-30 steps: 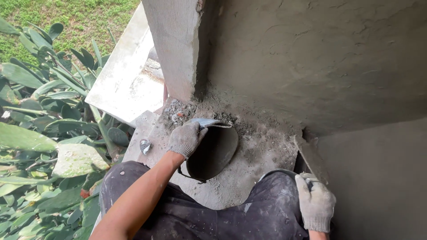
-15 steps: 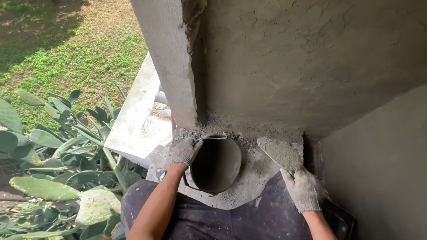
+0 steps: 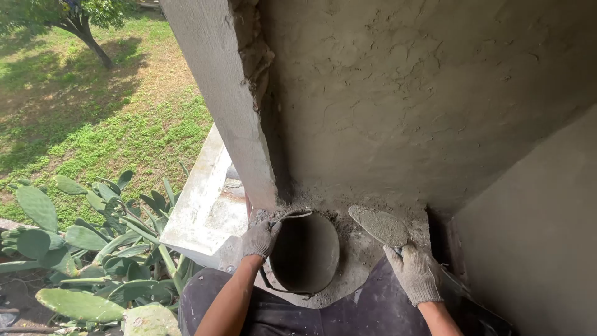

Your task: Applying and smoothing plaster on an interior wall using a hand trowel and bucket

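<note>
On the ledge: a dark round bucket (image 3: 305, 252) is set below the rough plastered wall (image 3: 423, 106).
Left gloved hand (image 3: 260, 238): closed on the bucket's rim.
Right gloved hand (image 3: 415, 274): wrapped around a mortar-loaded flat steel trowel (image 3: 379, 226), held beside the bucket.

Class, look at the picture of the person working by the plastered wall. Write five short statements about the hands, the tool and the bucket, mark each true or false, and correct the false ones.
1. The gloved left hand grips the rim of the round dark bucket. True.
2. The gloved right hand holds a paintbrush. False: it holds a flat metal trowel.
3. The trowel blade carries grey mortar. True.
4. The bucket stands on grass. False: it stands on a mortar-dusted ledge.
5. Flat green cactus pads grow on the left. True.
</note>
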